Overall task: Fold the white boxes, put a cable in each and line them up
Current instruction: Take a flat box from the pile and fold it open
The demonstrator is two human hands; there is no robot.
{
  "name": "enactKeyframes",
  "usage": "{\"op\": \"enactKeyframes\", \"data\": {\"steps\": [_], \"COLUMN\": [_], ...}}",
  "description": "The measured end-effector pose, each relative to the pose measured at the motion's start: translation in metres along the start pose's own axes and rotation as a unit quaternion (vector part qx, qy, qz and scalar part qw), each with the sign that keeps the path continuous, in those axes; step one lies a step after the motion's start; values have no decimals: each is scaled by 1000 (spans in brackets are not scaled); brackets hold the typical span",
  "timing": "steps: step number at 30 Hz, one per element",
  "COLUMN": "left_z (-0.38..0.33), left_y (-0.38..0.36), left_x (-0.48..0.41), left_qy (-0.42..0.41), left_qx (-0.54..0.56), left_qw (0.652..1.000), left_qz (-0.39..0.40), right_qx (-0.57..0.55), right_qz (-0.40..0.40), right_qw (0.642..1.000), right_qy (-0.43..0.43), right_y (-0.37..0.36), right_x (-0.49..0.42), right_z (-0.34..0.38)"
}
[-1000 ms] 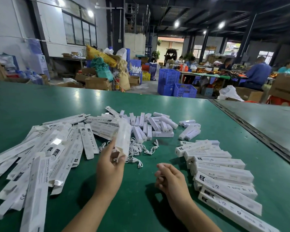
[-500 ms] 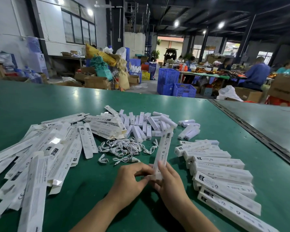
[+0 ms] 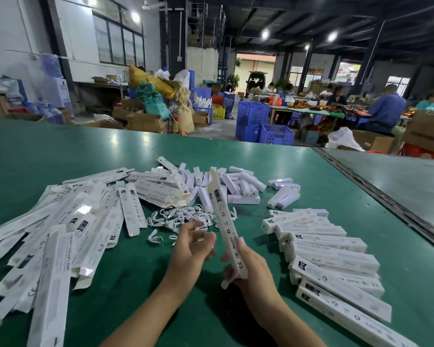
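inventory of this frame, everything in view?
flat boxes: many, white, heap on the left of the table
folded boxes: several, white, row on the right
short boxes: many, white, heap far centre
cables: a tangle, white, centre, beyond the left hand
held box: one, white, tilted upright, near end gripped
table: one, green
crates: several, blue, floor beyond the table
cartons: several, brown, floor beyond the table
people: several, seated at the far tables on the right
left hand: fingers curled, blurred, contents unclear
right hand: grips the held box
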State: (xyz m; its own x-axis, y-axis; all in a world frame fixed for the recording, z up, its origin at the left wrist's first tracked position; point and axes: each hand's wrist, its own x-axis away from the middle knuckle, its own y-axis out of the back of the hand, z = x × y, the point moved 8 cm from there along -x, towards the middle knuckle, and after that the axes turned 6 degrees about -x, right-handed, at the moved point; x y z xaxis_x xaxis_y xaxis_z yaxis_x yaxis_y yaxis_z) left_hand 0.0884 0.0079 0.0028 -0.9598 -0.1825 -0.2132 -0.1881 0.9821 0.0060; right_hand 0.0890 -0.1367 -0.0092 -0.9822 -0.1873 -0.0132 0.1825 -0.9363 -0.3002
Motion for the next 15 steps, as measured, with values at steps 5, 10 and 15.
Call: {"op": "enactKeyframes", "data": {"steps": [5, 10, 15], "left_z": [9, 4, 6], "left_y": [1, 3, 2], "left_x": [-9, -10, -9], "left_qy": [88, 98, 120], "left_qx": [212, 283, 304], "left_qw": [973, 954, 945], "left_qz": [25, 15, 11], "right_qx": [76, 109, 93], "right_qz": [51, 80, 79], "right_qw": [996, 991, 992], "right_qy": [-2, -26, -41], "right_y": [-12, -20, -22], "right_x": [4, 7, 9], "right_z": [6, 5, 2]}}
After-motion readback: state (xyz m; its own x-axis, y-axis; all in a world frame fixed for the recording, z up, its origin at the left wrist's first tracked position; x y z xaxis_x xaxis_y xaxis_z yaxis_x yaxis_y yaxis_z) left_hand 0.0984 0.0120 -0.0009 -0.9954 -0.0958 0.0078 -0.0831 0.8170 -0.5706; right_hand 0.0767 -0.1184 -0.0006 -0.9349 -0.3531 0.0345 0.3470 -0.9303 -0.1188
